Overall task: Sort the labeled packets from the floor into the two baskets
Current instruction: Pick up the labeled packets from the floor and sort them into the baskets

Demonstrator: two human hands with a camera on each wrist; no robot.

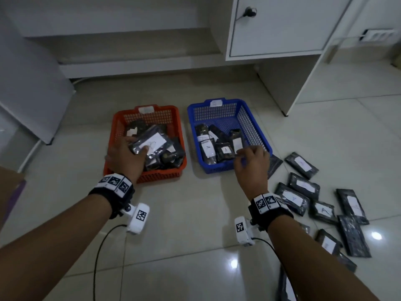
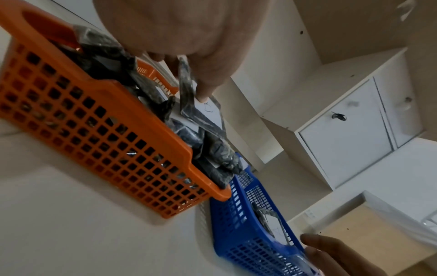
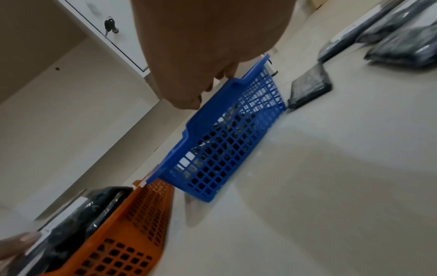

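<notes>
With the left hand (image 1: 125,156) clamped on a labeled packet (image 1: 149,142) just above the heaped orange basket (image 1: 121,120) and the right hand (image 1: 252,161) loosely curled, empty, over the blue basket (image 1: 249,115), a careless release could let that packet slide off the pile onto the floor (image 1: 195,213).

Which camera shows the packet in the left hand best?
The head view: the packet faces up, its white label showing, held by the left hand over the orange basket. The left wrist view shows it edge-on; the right wrist view shows only part, blurred.
</notes>
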